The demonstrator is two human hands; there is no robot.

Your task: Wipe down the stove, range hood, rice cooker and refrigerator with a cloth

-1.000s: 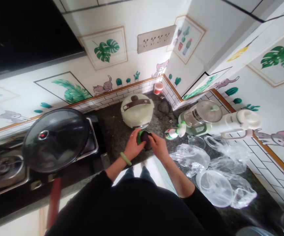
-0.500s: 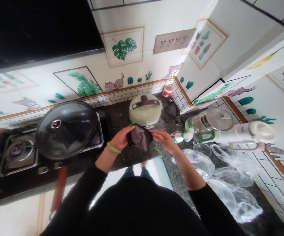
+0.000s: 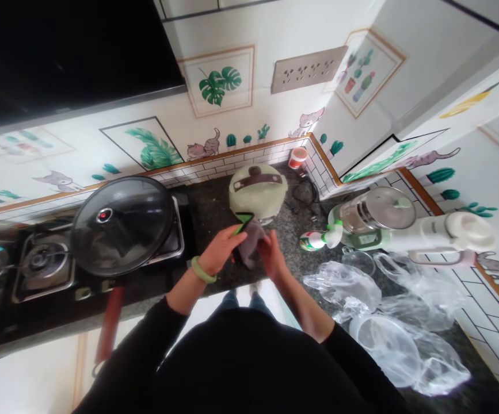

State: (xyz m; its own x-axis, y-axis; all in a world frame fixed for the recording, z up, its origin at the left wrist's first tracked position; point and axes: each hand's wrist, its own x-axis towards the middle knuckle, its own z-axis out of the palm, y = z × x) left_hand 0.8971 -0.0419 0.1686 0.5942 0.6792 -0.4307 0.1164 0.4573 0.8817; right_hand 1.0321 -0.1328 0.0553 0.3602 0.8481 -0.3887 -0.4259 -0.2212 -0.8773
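Over the counter's front part, my left hand (image 3: 220,250), with a pale green band at the wrist, grips a dark flat thing with a bright green edge (image 3: 244,218); its kind is unclear. A dark grey cloth (image 3: 250,246) lies against it, bunched between both hands. My right hand (image 3: 272,257) has its fingers curled on the right side of the cloth, and some fingertips are hidden. Just behind the hands stands a pale green rice cooker (image 3: 258,198) with a brown handle on its lid. To the right is a spray bottle (image 3: 313,240) with a green and white head.
A lidded wok (image 3: 124,230) sits on the gas stove (image 3: 44,261) at left, its red-brown handle (image 3: 110,325) jutting past the counter edge. On the right are a glass kettle (image 3: 357,215), a white appliance (image 3: 443,236), plastic bags (image 3: 346,284) and a clear plastic tub (image 3: 383,348).
My right hand has moved left and closer to my body, its fingers curling in on the cloth. The dark thing has turned, so more of its green edge shows.
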